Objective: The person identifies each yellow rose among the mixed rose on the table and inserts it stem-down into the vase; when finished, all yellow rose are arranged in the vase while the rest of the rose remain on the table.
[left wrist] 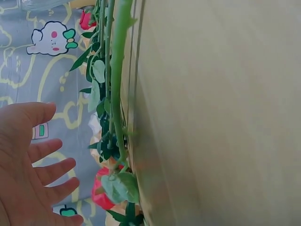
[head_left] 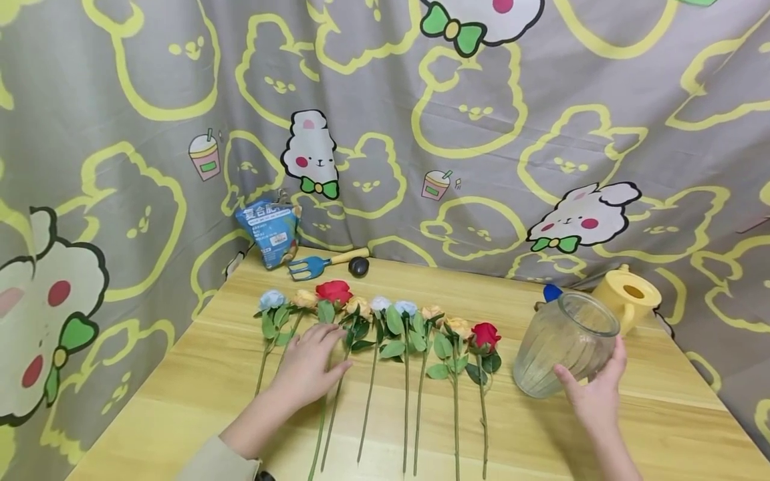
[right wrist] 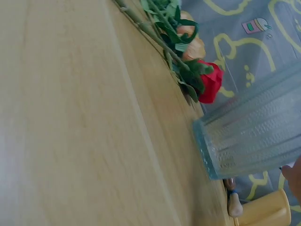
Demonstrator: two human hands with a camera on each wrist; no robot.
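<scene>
I count two red long-stemmed roses [head_left: 484, 336], three pale-blue roses [head_left: 273, 299], four peach-yellow roses [head_left: 458, 327], one ribbed clear-glass vase [head_left: 564, 344].

Left hand [head_left: 309, 365]: one, extended forward, fingers [left wrist: 56, 170] parted and nearly straight, thumb apart. Right hand [head_left: 597, 395]: one, set in wide grip, thumb opposing fingers. Forearms [head_left: 255, 424]: two, well apart.

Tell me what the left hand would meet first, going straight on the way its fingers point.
Most likely the left hand would meet the green leaves below the roses first, though the depth there is unclear.
</scene>
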